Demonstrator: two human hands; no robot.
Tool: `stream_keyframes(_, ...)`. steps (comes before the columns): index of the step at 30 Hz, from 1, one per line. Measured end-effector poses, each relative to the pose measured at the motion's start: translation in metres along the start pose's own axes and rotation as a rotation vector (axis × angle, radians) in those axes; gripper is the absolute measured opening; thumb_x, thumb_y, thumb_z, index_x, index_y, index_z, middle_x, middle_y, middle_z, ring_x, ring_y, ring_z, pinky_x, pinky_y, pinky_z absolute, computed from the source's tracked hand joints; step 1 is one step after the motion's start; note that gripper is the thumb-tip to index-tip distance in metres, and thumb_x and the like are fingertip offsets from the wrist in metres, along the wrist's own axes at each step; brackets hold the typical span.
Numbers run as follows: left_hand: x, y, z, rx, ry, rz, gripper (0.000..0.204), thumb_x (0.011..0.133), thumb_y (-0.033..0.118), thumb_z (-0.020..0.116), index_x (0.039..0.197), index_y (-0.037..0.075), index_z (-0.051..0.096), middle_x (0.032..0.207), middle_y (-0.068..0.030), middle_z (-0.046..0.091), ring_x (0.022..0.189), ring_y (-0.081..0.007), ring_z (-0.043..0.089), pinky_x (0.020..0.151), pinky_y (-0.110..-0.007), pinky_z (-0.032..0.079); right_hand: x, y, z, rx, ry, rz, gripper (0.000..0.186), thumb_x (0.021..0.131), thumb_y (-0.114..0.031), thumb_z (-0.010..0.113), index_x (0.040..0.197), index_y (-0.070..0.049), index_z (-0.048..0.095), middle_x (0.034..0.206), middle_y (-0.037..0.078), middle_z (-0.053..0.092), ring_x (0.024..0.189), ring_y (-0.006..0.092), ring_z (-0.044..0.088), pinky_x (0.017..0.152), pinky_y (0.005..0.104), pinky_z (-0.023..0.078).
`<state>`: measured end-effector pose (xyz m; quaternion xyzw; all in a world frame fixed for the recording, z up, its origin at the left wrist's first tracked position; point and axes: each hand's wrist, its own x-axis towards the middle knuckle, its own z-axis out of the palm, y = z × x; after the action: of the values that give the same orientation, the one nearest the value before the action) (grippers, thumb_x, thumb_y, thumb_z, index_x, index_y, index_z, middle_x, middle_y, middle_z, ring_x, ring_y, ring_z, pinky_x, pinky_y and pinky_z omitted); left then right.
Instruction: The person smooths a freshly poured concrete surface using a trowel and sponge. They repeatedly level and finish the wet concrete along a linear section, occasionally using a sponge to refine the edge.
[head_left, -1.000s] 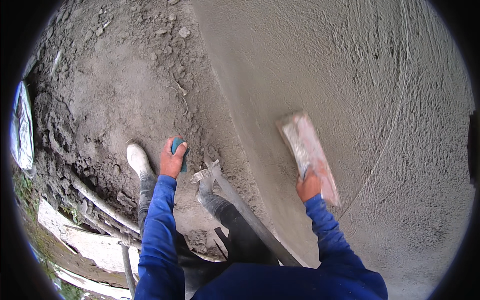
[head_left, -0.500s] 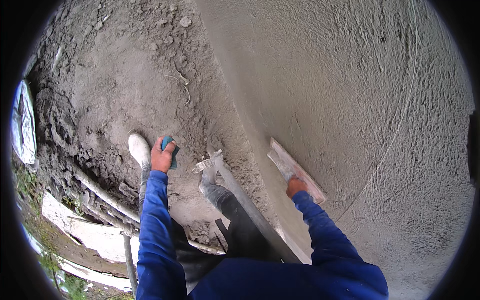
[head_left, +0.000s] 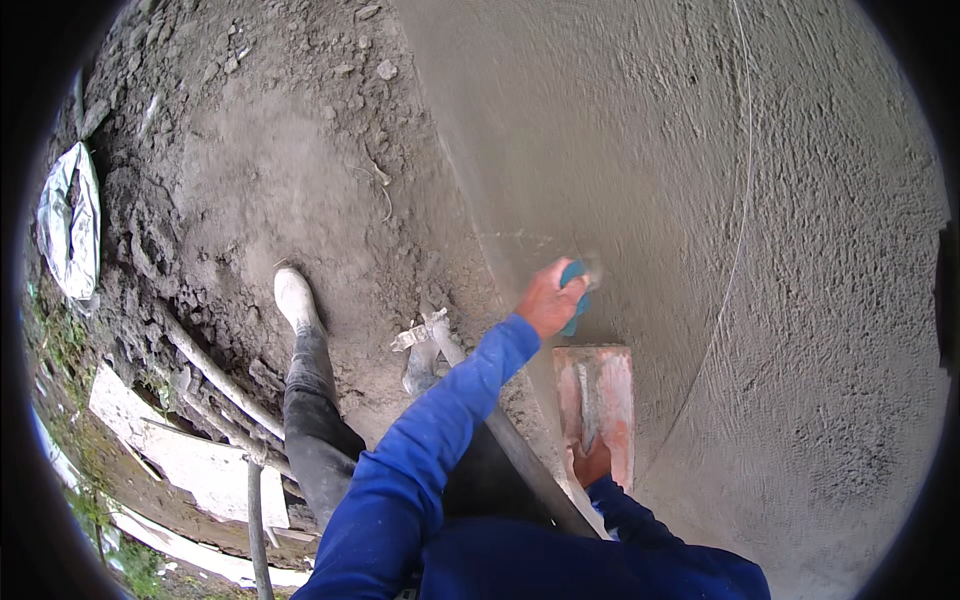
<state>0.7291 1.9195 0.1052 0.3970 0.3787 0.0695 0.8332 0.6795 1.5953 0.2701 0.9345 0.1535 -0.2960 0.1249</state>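
My left hand [head_left: 547, 300] is closed around a small teal thing [head_left: 574, 298], perhaps a sponge or brush; its kind is not clear. A pale blur [head_left: 594, 268] shows at its far side, against the wet grey plaster [head_left: 640, 180]. Just below, my right hand [head_left: 592, 464] grips the handle of a plastering float [head_left: 617, 400], its worn reddish face smeared with plaster. The float points away from me, close to the plaster's lower edge. Most of the right fingers are hidden.
Rough dirt [head_left: 250, 170] with loose stones lies left of the plaster. A pole [head_left: 520, 460] slants beside my legs, tied to a crosspiece [head_left: 420, 330]. More poles [head_left: 220, 375], pale boards [head_left: 190, 460] and a silvery bag [head_left: 72, 220] lie further left. A thin line [head_left: 745, 200] runs across the plaster.
My left hand has swung right with the teal thing, from over the dirt to the plaster. My right hand has drawn the float nearer and turned it to point straight ahead.
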Motion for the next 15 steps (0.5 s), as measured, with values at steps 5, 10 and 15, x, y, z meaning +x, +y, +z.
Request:
stream_keyframes(5, -0.001, -0.121, -0.100, 0.010, 0.491, -0.130, 0.046, 0.088, 0.042, 0.058, 0.106, -0.001, 0.055, 0.097, -0.0204, 0.062, 0.090, -0.0326, 0.060, 0.083, -0.043, 0.046, 0.001, -0.003, -0.030, 0.028, 0.108, -0.122, 0.043, 0.084, -0.021, 0.066, 0.113, 0.008, 0.055, 0.090, 0.032, 0.063, 0.086, 0.0501, 0.061, 0.077, 0.0512, 0.049)
stream_keyframes(10, -0.082, -0.135, -0.213, 0.393, 0.459, -0.218, 0.044, 0.088, 0.036, 0.062, 0.113, 0.000, 0.056, 0.100, -0.0206, 0.063, 0.095, -0.0329, 0.060, 0.086, -0.039, 0.046, 0.089, -0.070, -0.040, 0.015, 0.545, -0.285, 0.034, 0.090, -0.016, 0.064, 0.114, 0.006, 0.057, 0.095, 0.028, 0.065, 0.090, 0.0449, 0.063, 0.079, 0.0467, 0.049)
stream_keyframes(15, -0.081, -0.122, -0.230, 0.431, 0.473, -0.086, 0.042, 0.090, 0.033, 0.061, 0.116, 0.001, 0.055, 0.100, -0.0227, 0.063, 0.095, -0.0366, 0.061, 0.085, -0.041, 0.046, 0.211, -0.172, -0.029, 0.358, 0.501, -0.399, 0.029, 0.092, -0.012, 0.060, 0.116, 0.004, 0.057, 0.104, 0.022, 0.068, 0.092, 0.0366, 0.066, 0.082, 0.0425, 0.052)
